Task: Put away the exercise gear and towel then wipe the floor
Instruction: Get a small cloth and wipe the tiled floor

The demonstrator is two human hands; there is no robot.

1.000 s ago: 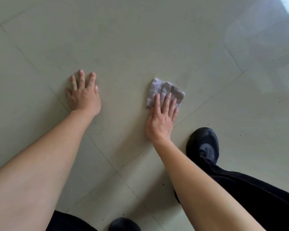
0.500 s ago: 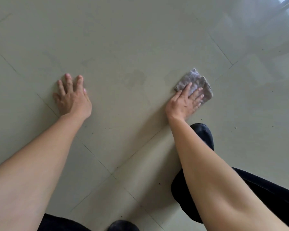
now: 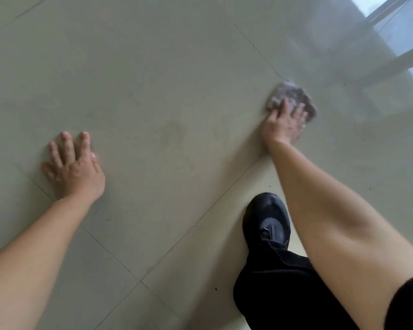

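Right hand [image 3: 283, 126] grip: flat on one cloth [image 3: 293, 97] | left hand [image 3: 73, 169]: splayed on floor [image 3: 153, 79] | one shoe [image 3: 267, 220]

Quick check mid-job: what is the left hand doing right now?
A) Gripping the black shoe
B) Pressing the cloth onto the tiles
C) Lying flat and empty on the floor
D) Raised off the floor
C: the left hand lies palm-down with fingers spread on the bare tile floor, holding nothing, while the right hand presses the grey cloth to the tiles.

black shoe [image 3: 267, 222], black trouser leg [image 3: 284, 287], window frame reflection [image 3: 391, 60] at upper right
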